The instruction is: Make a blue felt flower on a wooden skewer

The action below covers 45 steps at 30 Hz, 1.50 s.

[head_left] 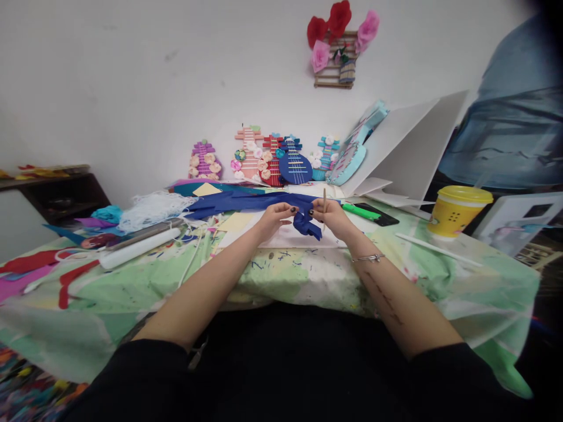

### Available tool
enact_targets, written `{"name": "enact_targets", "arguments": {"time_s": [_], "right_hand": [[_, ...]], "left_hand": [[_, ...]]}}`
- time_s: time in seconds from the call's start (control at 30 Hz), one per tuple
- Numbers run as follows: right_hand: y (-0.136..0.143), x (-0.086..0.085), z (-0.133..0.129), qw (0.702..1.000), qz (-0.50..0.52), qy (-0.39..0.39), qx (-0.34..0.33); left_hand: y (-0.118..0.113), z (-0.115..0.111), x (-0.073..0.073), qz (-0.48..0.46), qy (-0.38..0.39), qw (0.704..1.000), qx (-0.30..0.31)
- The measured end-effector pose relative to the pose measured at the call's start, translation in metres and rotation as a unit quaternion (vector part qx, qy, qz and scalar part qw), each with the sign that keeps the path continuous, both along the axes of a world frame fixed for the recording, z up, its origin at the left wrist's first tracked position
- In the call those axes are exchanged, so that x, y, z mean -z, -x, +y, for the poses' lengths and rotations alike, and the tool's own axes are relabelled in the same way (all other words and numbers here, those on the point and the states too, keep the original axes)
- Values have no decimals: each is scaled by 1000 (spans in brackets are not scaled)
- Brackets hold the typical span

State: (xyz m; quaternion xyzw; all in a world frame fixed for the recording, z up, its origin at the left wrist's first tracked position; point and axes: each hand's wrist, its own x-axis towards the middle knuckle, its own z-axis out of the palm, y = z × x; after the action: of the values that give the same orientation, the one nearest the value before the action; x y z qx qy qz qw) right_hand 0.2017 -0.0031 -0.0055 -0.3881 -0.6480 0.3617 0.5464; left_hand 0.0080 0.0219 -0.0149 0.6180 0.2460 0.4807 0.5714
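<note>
Between my two hands, above a white board (281, 239) near the table's front edge, is a folded or curled piece of blue material (307, 225). My left hand (280, 218) pinches its upper left side between thumb and fingertips. On the right side of the piece, my right hand (328, 215) has its fingers closed on it. A thin wooden stick (324, 205) stands upright among the fingers of my right hand. More blue sheets (233, 203) lie just behind my hands.
White string (152, 212) and a white bar (139, 248) lie left. A green cutter (361, 211), a white rod (437, 250) and a yellow cup (457, 212) are right. Decorated paper instruments (296, 167) stand along the wall.
</note>
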Motion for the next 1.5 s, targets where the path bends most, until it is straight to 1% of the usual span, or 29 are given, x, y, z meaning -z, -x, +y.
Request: {"name": "enact_targets", "arguments": {"time_s": [0.1,0.17,0.3,0.43,0.57,0.77,0.87,1.0,1.1,1.17,1.2,1.27,1.3,1.37,1.5], "right_hand": [[3,0,-3,998,-19,1,-58],[4,1,-4,997,-33,2,-71],[2,2,-2,997,-56,-8,-49],[1,4,1,997,-79,-14,-21],[2,4,1,997,-77,-20,-10],[1,5,3,997,-75,-24,-9],[-1,7,4,994,-107,-31,22],[0,8,3,971,-218,-73,67],[2,7,-1,959,-259,-92,73],[3,4,-5,950,-281,-95,93],[3,2,-7,942,-298,-97,116],[3,-2,-11,912,-356,-108,173],[2,-4,-13,897,-384,-106,191],[2,-6,-16,875,-426,-102,203],[2,-6,-17,849,-471,-122,205]], "left_hand": [[-1,-3,-2,-25,-1,999,23],[-2,-4,-1,-19,0,999,41],[-2,-3,2,7,0,998,56],[-1,1,5,9,-5,999,51],[-2,2,6,15,-18,999,49],[-2,4,5,52,-47,997,29],[-3,5,6,70,-55,996,15],[-2,4,7,73,-63,995,13],[-2,2,7,76,-61,995,12],[-2,1,6,79,-53,995,-5],[-2,1,6,76,-47,996,-13],[-2,0,4,61,-33,997,-22],[-2,0,4,51,-27,998,-21],[-3,-2,2,33,-19,999,-20],[-3,-3,0,26,-12,999,-40]]}}
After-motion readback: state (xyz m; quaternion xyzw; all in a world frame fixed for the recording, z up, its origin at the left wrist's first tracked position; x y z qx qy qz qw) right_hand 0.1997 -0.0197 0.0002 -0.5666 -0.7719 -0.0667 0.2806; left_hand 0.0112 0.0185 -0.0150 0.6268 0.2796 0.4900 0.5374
